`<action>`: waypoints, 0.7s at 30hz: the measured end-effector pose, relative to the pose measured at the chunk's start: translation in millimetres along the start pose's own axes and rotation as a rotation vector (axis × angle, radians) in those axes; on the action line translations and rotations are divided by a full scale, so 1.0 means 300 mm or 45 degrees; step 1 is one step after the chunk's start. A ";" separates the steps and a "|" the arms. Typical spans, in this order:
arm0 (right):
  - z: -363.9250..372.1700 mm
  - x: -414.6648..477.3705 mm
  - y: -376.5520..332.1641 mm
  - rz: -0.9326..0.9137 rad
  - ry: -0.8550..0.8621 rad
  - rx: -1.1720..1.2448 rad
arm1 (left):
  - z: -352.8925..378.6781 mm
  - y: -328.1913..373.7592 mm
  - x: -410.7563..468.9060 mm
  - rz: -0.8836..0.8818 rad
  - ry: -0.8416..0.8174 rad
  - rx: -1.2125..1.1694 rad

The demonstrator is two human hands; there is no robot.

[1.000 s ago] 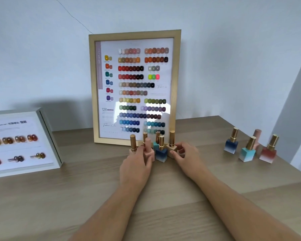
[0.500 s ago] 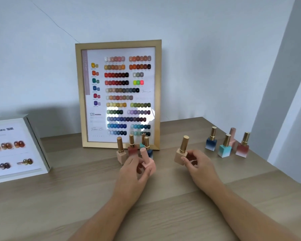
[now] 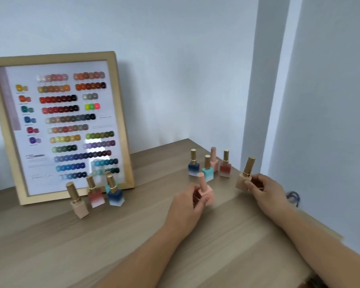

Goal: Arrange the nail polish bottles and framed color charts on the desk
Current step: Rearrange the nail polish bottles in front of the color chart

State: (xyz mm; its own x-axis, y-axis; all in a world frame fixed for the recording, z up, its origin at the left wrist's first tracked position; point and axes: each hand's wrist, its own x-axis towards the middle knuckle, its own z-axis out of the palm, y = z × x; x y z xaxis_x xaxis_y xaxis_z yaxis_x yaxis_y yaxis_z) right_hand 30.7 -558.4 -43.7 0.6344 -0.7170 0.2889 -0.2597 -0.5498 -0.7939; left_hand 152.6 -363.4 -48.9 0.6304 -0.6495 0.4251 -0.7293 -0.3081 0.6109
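My left hand point(image 3: 188, 204) grips a pink bottle with a pink cap point(image 3: 205, 191) just above the wooden desk point(image 3: 133, 242). My right hand point(image 3: 265, 191) holds a beige bottle with a gold cap point(image 3: 245, 177), tilted, near the desk's right edge. Behind my hands stands a group of several bottles: navy point(image 3: 193, 166), turquoise point(image 3: 207, 170), pink point(image 3: 214, 161) and red point(image 3: 225, 166). A gold-framed color chart point(image 3: 60, 125) leans on the wall at left. In front of it stand a beige bottle point(image 3: 77, 201), a red one point(image 3: 95, 194) and a navy one point(image 3: 114, 193).
The desk's right edge runs diagonally just past my right hand, with a dark cable point(image 3: 292, 197) beyond it. A wall corner point(image 3: 266, 100) rises behind the right bottle group. Bare wood lies between the two bottle groups.
Both hands have carried their bottles rightward, away from the chart and toward the right bottle group. The view has swung right, so the white-framed chart at left has left the frame.
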 end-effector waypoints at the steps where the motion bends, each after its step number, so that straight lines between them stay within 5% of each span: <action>1: -0.006 0.013 0.009 0.005 0.002 -0.015 | 0.029 0.010 0.028 0.009 0.003 -0.008; 21: 0.042 0.127 0.019 -0.042 -0.047 -0.166 | 0.177 0.054 0.213 -0.080 -0.014 0.014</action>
State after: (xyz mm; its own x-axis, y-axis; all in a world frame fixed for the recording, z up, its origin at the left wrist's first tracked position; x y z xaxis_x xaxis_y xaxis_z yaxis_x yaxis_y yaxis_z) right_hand 62.8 -583.5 -44.1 0.6700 -0.6826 0.2917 -0.3294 -0.6255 -0.7073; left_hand 166.9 -446.9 -47.4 0.6722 -0.6363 0.3784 -0.6912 -0.3563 0.6287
